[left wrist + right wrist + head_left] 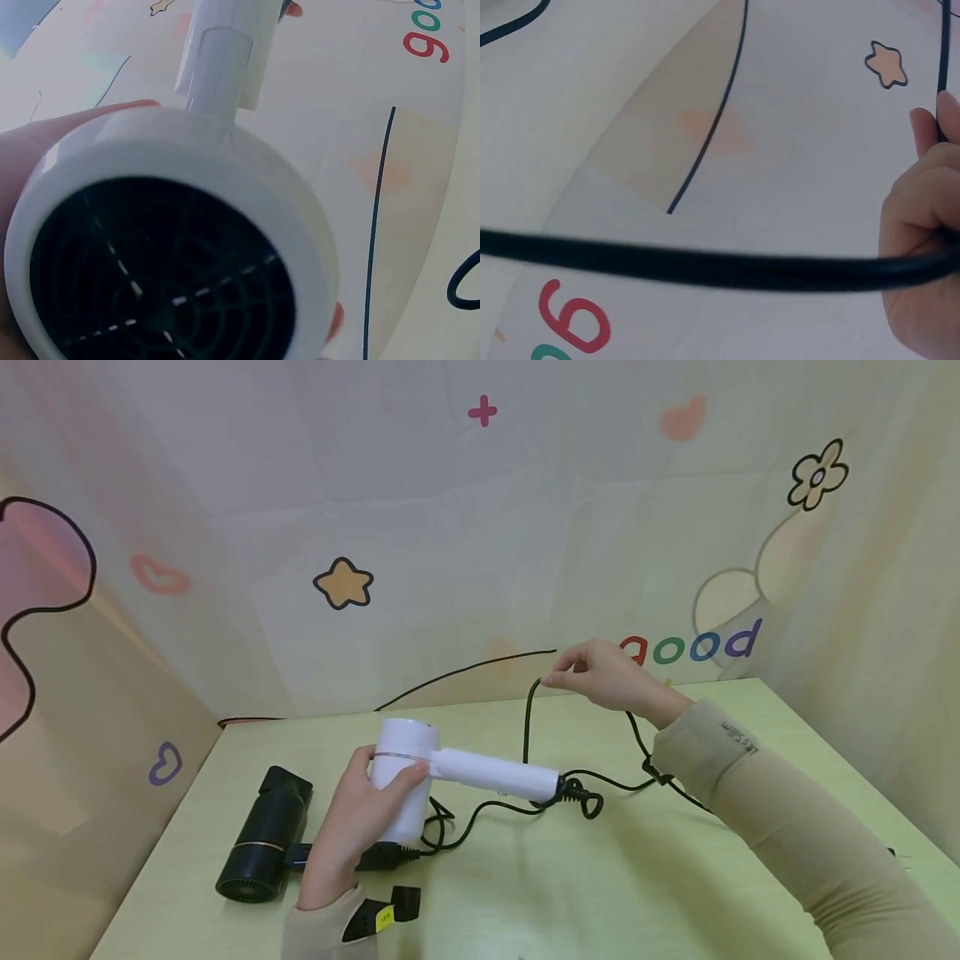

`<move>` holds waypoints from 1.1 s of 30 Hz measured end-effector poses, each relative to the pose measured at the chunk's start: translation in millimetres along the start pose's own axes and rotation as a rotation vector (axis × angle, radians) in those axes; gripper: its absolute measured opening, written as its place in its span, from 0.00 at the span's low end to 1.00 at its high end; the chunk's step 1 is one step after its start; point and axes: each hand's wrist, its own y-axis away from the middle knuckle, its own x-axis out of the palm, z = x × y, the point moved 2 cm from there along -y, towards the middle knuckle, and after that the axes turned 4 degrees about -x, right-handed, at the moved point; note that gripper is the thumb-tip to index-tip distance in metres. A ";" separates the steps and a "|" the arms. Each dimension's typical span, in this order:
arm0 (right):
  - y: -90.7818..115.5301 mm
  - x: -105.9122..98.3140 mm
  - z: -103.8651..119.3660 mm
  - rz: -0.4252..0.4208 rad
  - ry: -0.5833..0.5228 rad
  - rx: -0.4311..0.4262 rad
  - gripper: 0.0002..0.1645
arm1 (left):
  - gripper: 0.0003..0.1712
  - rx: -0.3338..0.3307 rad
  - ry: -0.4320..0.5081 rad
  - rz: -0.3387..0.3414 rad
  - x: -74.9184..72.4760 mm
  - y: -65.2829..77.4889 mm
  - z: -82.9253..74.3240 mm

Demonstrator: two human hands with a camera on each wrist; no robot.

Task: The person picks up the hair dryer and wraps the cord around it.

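In the head view a white hair dryer (pixel 491 774) is held above the table, its handle pointing right. My left hand (pixel 360 814) grips it round the barrel, thumb on the near side. The left wrist view shows the dryer's dark round grille (pixel 161 277) close up. Higher and to the right, my right hand (pixel 600 675) pinches a black cord (pixel 528 722) between thumb and fingertips, lifting a loop of it off the table. Across the right wrist view the same cord (pixel 705 262) runs in front of the fingers.
A black hair dryer (pixel 262 835) lies on the table at the left, its handle partly behind my left wrist. Its cord (pixel 487 806) trails right. A cord tie (pixel 654 770) sits near my right forearm. A printed curtain (pixel 450 527) stands behind the pale table (pixel 540 902).
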 end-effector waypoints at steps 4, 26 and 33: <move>4.8 -3.3 7.6 0.000 -0.002 -0.013 0.12 | 0.47 -0.005 -0.025 -0.014 1.4 -0.4 0.2; 26.5 -8.0 52.2 -0.015 -0.017 -0.037 0.13 | 0.48 0.012 -0.130 -0.176 3.0 -1.8 3.8; 31.6 -1.7 55.7 -0.028 -0.079 -0.047 0.11 | 0.49 0.026 -0.149 -0.216 4.4 -4.6 4.6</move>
